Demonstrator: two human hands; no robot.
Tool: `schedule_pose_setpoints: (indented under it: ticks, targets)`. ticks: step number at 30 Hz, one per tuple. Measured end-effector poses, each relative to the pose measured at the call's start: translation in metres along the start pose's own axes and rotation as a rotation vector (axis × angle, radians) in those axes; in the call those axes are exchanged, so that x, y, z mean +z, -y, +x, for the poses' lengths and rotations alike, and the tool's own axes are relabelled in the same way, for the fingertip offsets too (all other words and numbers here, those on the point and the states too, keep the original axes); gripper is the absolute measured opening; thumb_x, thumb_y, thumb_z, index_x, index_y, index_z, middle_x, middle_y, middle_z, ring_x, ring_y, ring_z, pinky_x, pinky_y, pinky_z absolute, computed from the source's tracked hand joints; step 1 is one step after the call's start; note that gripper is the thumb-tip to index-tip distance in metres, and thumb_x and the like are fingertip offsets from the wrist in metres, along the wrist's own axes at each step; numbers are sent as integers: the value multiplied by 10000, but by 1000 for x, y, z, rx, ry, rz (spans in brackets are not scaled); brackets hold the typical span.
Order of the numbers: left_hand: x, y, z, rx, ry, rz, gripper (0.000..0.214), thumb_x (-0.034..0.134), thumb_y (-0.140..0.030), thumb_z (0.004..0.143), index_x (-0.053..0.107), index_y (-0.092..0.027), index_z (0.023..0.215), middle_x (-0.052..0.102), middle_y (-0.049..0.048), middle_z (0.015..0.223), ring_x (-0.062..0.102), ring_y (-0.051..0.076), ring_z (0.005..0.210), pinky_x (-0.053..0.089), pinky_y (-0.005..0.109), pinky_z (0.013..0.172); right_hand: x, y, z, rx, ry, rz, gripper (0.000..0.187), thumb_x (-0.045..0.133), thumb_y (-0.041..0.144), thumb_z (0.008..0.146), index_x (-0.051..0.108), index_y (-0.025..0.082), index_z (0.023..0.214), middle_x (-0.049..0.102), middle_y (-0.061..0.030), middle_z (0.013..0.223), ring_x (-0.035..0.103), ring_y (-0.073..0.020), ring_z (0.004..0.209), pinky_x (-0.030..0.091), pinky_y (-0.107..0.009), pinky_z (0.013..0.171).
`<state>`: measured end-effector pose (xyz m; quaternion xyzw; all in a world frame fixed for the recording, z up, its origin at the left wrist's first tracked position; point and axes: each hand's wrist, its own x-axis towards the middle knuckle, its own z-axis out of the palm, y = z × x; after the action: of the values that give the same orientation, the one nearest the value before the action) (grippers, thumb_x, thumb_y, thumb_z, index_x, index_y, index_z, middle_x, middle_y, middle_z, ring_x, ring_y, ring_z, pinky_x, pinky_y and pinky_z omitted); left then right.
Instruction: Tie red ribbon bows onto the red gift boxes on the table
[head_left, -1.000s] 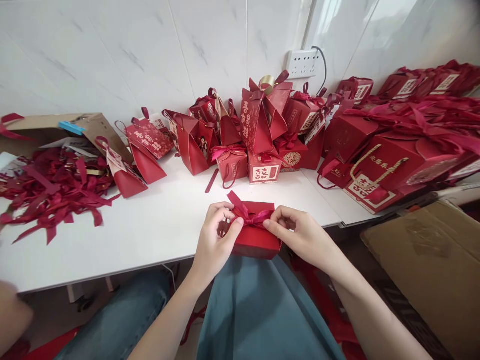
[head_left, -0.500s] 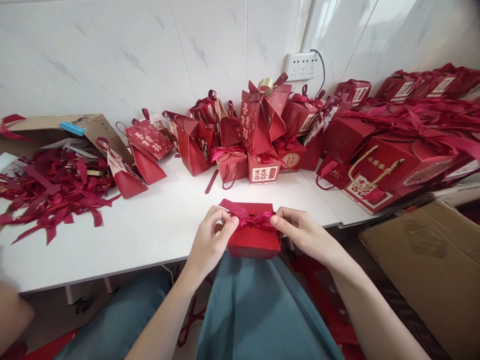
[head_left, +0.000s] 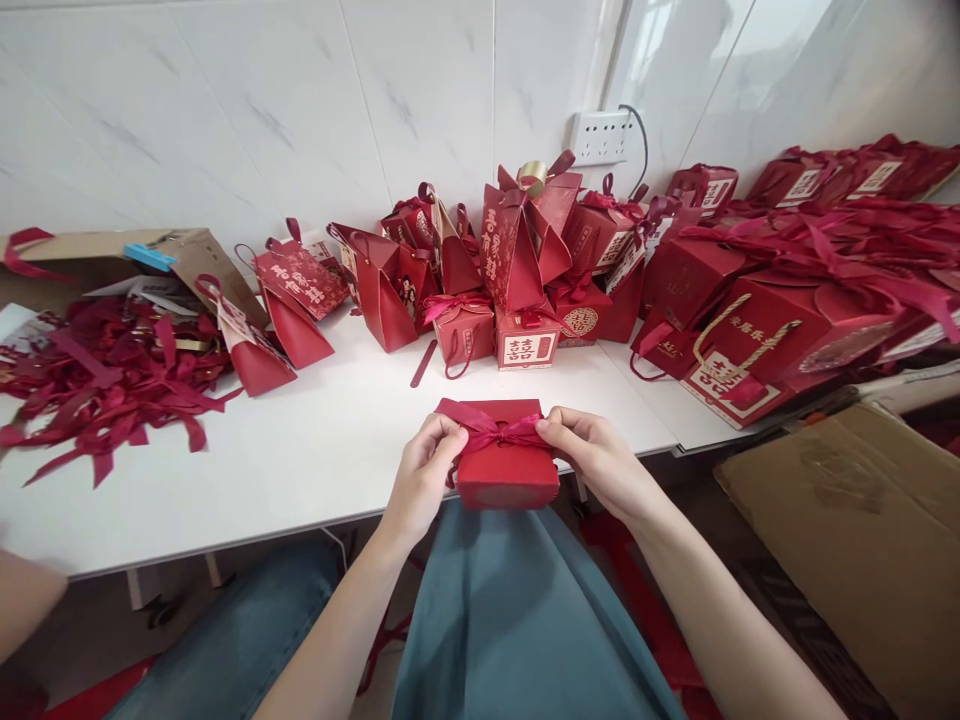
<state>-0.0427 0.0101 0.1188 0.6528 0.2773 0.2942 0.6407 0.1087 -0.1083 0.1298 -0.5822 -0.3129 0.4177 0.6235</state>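
Note:
A small red gift box (head_left: 507, 470) sits at the near edge of the white table (head_left: 315, 450), just above my lap. A dark red ribbon (head_left: 499, 432) crosses its top. My left hand (head_left: 422, 478) pinches the ribbon's left end with fingers closed. My right hand (head_left: 592, 455) pinches the ribbon's right end, fingers closed too. The ribbon is stretched between both hands across the box.
Several red gift boxes and bags (head_left: 517, 260) stand along the tiled wall and pile up at the right (head_left: 810, 270). A heap of loose red ribbons (head_left: 105, 380) lies left beside a brown cardboard box (head_left: 172, 255). A cardboard carton (head_left: 862, 520) sits low right. A wall socket (head_left: 604, 135) is behind.
Both hands have drawn the ribbon ends apart sideways, flattening the loose loops on the box top. The box has settled squarer to me.

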Motion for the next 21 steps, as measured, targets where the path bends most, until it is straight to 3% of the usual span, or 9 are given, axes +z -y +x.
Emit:
schedule_pose_setpoints:
  ticks: [11, 16, 21]
  targets:
    - [5, 12, 4, 32, -67, -77, 302, 525, -362, 842, 411, -187, 624, 396, -25, 701, 363, 105, 627, 318, 226, 562, 0, -11, 6, 14, -30, 233, 432, 742, 478, 682, 441, 186, 579, 439, 57, 564, 329, -74, 513, 251, -223, 511]
    - [4, 11, 0, -72, -62, -92, 327, 572, -418, 808, 422, -190, 629, 374, -34, 672, 328, 98, 580, 285, 231, 524, 0, -17, 7, -19, -62, 271, 425, 752, 445, 688, 441, 184, 561, 431, 64, 546, 335, -69, 501, 244, -217, 496]
    - [5, 13, -2, -75, -65, -120, 349, 591, -452, 803, 433, -184, 645, 378, -35, 681, 325, 96, 596, 280, 227, 538, -3, -24, 8, -1, -23, 302, 426, 749, 437, 707, 437, 182, 567, 431, 66, 545, 330, -65, 492, 242, -213, 490]
